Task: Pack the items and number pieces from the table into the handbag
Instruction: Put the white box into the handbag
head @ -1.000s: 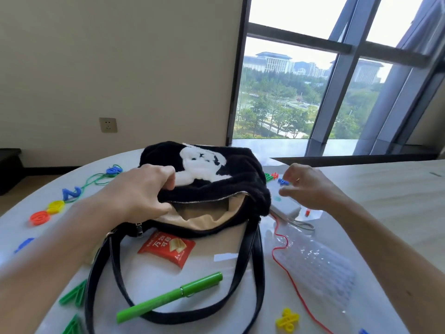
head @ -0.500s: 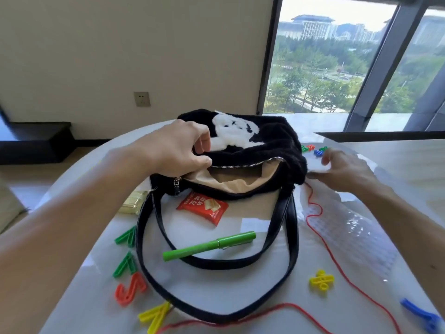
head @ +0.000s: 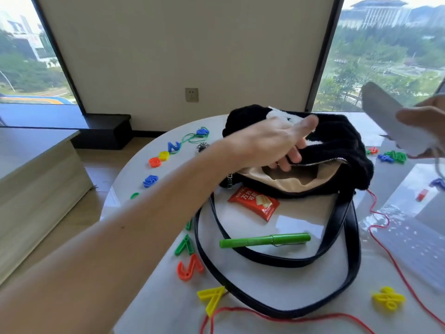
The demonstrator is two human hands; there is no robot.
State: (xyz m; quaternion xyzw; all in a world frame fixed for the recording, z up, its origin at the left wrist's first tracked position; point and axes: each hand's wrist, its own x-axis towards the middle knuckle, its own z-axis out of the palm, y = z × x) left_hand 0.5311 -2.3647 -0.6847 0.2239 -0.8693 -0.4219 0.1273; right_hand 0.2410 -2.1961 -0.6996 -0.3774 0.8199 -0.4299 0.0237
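While left hand (head: 272, 143) grip pulls handbag (head: 337, 143) mouth open, right hand (head: 423, 116) grip clasps white box (head: 385, 114).

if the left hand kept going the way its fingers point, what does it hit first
The left hand holds the zipper edge of the black handbag, its fingers curling down at the opening. Going straight on, it would most likely meet the beige lining inside first, though depth is hard to judge.
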